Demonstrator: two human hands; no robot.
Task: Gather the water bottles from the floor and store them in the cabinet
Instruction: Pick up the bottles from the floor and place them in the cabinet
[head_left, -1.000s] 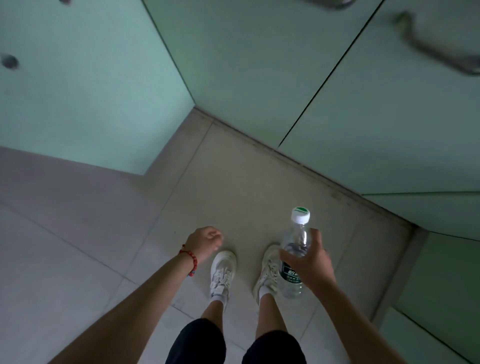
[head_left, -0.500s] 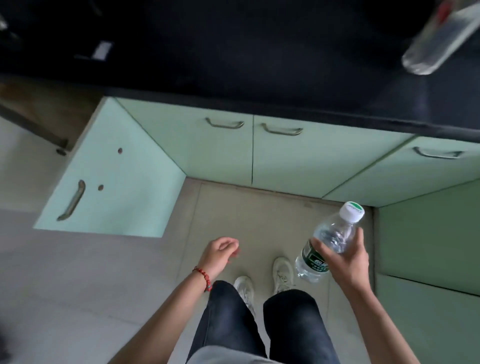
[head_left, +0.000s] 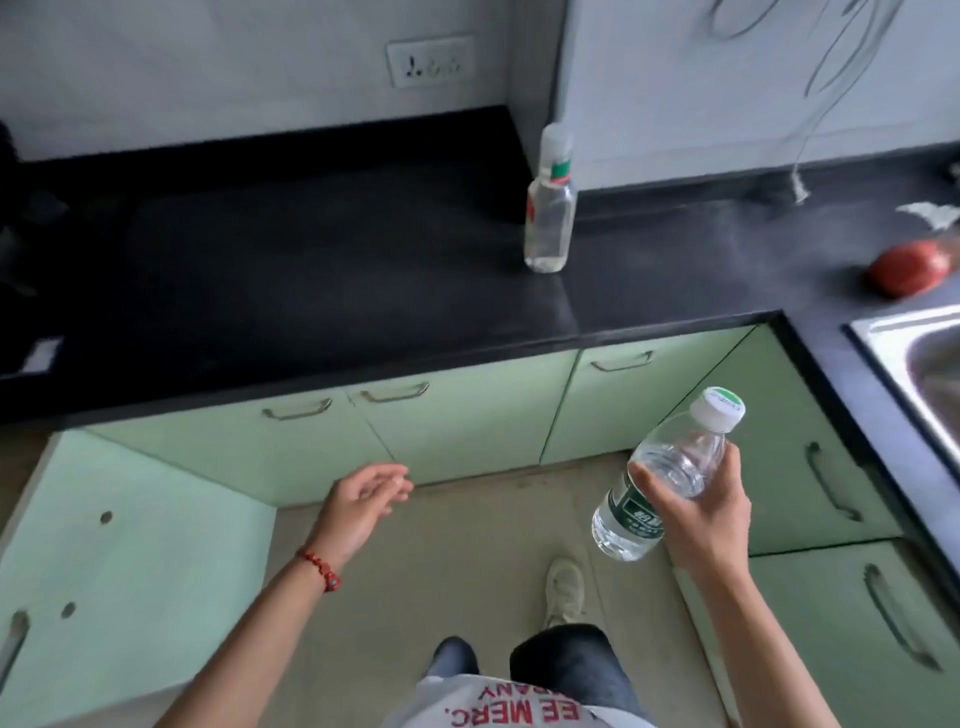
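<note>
Head view, right hand (head_left: 701, 514) gripping water bottle (head_left: 660, 483), left hand (head_left: 358, 499) empty

Dim, soft, motion-blurred wide-angle view

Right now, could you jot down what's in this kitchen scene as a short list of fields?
right hand: right hand grips a water bottle, tilted, white cap on
left hand: left hand holds nothing, fingers relaxed
wrist: red bracelet on the left wrist
countertop: black countertop with a second clear bottle standing upright on it
red object: blurred, at the counter's right end
cabinets: green doors below the counter, shut; one door at left stands open
sink: metal sink at right edge
</note>
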